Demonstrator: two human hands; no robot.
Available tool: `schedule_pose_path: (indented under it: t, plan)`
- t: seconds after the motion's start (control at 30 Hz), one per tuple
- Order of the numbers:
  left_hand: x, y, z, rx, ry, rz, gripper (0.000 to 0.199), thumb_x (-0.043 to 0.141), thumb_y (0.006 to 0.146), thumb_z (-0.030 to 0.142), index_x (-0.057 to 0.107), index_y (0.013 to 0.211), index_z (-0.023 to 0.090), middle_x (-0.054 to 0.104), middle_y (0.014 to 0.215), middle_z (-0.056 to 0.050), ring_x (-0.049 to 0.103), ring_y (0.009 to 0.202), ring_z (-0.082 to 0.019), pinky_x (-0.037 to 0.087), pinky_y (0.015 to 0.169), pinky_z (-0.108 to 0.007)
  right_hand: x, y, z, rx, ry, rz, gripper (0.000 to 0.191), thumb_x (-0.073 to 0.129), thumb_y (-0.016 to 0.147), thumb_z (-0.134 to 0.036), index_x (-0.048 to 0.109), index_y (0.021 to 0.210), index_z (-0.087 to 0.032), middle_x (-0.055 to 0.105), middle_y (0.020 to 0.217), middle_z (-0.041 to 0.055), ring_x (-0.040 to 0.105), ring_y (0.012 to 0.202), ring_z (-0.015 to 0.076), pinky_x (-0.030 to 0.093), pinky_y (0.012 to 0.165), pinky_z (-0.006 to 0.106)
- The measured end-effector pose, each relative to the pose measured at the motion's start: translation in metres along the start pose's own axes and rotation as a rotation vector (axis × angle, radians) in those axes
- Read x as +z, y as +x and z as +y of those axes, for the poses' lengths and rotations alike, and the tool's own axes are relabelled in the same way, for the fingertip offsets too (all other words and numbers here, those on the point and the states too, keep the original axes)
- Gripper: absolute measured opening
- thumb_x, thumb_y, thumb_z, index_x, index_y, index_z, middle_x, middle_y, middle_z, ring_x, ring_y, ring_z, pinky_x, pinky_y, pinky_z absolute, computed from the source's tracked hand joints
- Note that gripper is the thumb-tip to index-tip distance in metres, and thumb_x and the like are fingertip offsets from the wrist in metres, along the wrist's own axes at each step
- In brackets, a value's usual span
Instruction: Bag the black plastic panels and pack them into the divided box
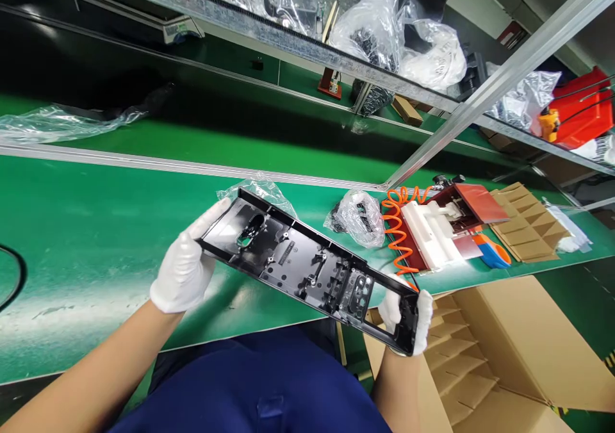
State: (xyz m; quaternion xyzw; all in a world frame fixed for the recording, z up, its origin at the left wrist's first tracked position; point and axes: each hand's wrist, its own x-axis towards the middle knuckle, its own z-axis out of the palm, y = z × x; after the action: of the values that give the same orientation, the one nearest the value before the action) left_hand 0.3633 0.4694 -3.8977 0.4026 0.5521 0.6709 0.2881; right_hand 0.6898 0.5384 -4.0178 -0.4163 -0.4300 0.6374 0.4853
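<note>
Between my two white-gloved hands is a long black plastic housing (293, 260), its ribbed inner side facing me. It tilts down toward the right, above the edge of the green bench. My left hand (185, 266) grips its left end, with the fingers partly hidden behind it. Around the right end, my right hand (423, 321) is closed, and part of it shows through the rectangular opening there. Behind the housing lies a clear plastic bag (262, 189). Another bag (360, 218) with black parts inside sits on the bench farther right.
A red and white fixture (432, 234) with a coiled orange hose (396, 228) stands at the right. Beside it lie folded cardboard dividers (526, 221). An open carton (528, 330) is at the lower right. A metal-edged shelf (288, 36) with bagged parts crosses above the bench.
</note>
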Motion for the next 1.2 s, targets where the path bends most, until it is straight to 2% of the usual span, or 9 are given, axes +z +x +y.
schedule_pose_path:
  t: [0.1,0.33,0.57,0.77,0.9,1.0,1.1,1.2]
  plan:
    - [0.002,-0.002,0.003,-0.016,0.026,0.017,0.059,0.058,0.077,0.073,0.071,0.120,0.035,0.069,0.126,0.003,0.056,0.128,-0.033,0.039,0.118,-0.053,-0.002,0.000,0.005,0.083,0.189,-0.011,0.059,0.034,0.088,-0.074,0.062,0.093,-0.022,0.030,0.043,-0.0066,0.022,0.032,0.0112,0.019,0.033,0.028]
    - [0.002,-0.004,0.004,-0.033,0.074,0.029,0.056,0.059,0.076,0.074,0.072,0.117,0.039,0.069,0.126,0.007,0.047,0.137,-0.033,0.028,0.124,-0.054,-0.001,0.002,0.005,0.123,0.340,-0.007,0.051,0.043,0.090,-0.067,0.064,0.087,-0.020,0.032,0.040,-0.0064,0.019,0.028,0.0094,0.013,0.029,0.026]
    - [0.001,-0.005,0.003,-0.046,0.082,0.049,0.054,0.059,0.076,0.073,0.074,0.115,0.038,0.069,0.127,0.005,0.048,0.136,-0.032,0.029,0.124,-0.052,-0.002,0.004,0.007,0.130,0.271,0.003,0.054,0.038,0.091,-0.068,0.062,0.090,-0.019,0.029,0.041,-0.0083,0.018,0.029,0.0087,0.015,0.030,0.025]
    - [0.004,-0.005,0.001,-0.062,0.056,0.115,0.064,0.067,0.070,0.074,0.074,0.116,0.030,0.070,0.126,-0.001,0.055,0.130,-0.031,0.035,0.121,-0.047,-0.003,0.006,0.007,0.156,0.300,-0.022,0.053,0.038,0.091,-0.068,0.062,0.086,-0.020,0.029,0.041,-0.0083,0.018,0.029,0.0084,0.015,0.029,0.024]
    - [0.006,-0.003,0.003,-0.059,0.054,0.132,0.060,0.066,0.071,0.073,0.075,0.112,0.030,0.071,0.125,0.001,0.056,0.129,-0.028,0.035,0.120,-0.044,-0.003,0.007,0.009,0.140,0.339,-0.034,0.052,0.038,0.093,-0.067,0.061,0.083,-0.021,0.030,0.041,-0.0080,0.019,0.030,0.0082,0.016,0.030,0.024]
    - [0.010,0.000,0.005,-0.061,0.042,0.217,0.052,0.068,0.072,0.069,0.078,0.104,0.029,0.074,0.118,0.002,0.058,0.126,-0.027,0.032,0.122,-0.044,0.000,0.005,0.008,0.116,0.385,-0.061,0.052,0.043,0.090,-0.069,0.061,0.087,-0.020,0.032,0.041,-0.0083,0.019,0.030,0.0078,0.015,0.030,0.023]
    - [0.012,0.004,0.007,-0.068,0.022,0.328,0.050,0.077,0.063,0.064,0.079,0.096,0.027,0.077,0.109,0.001,0.060,0.122,-0.028,0.033,0.122,-0.048,0.005,0.002,0.004,0.075,0.433,-0.101,0.053,0.051,0.086,-0.069,0.064,0.093,-0.018,0.036,0.041,-0.0077,0.021,0.030,0.0073,0.016,0.030,0.023]
    - [0.012,0.006,0.007,-0.057,0.018,0.363,0.051,0.081,0.056,0.062,0.079,0.092,0.025,0.078,0.104,0.001,0.061,0.121,-0.029,0.032,0.122,-0.050,0.009,0.000,0.000,0.046,0.428,-0.098,0.056,0.051,0.087,-0.069,0.067,0.097,-0.016,0.038,0.040,-0.0064,0.023,0.031,0.0078,0.017,0.030,0.024]
